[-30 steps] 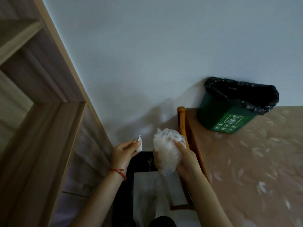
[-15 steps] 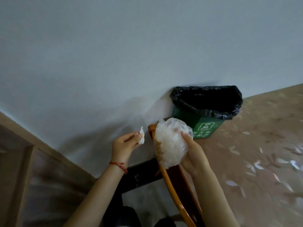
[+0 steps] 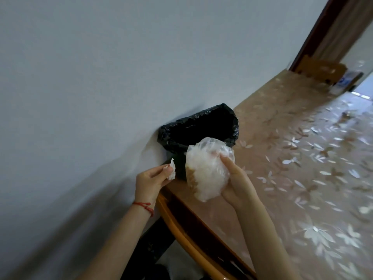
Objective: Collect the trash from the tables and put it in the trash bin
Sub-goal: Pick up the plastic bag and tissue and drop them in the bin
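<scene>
Her right hand (image 3: 236,182) clutches a crumpled plastic bag (image 3: 207,170), light and slippery-looking, best gripped around its bunched middle, while the left hand (image 3: 151,180) pinches a paper scrap (image 3: 172,168), both just short of the bin (image 3: 201,126) at twelve o'clock.

Two hands (image 3: 150,179), one bin (image 3: 198,128), one bag (image 3: 205,170), one tissue scrap (image 3: 172,168).

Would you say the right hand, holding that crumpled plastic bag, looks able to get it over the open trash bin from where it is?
Probably yes. The right hand holds the plastic bag just in front of the trash bin, whose black-lined mouth is open with nothing over it.
</scene>
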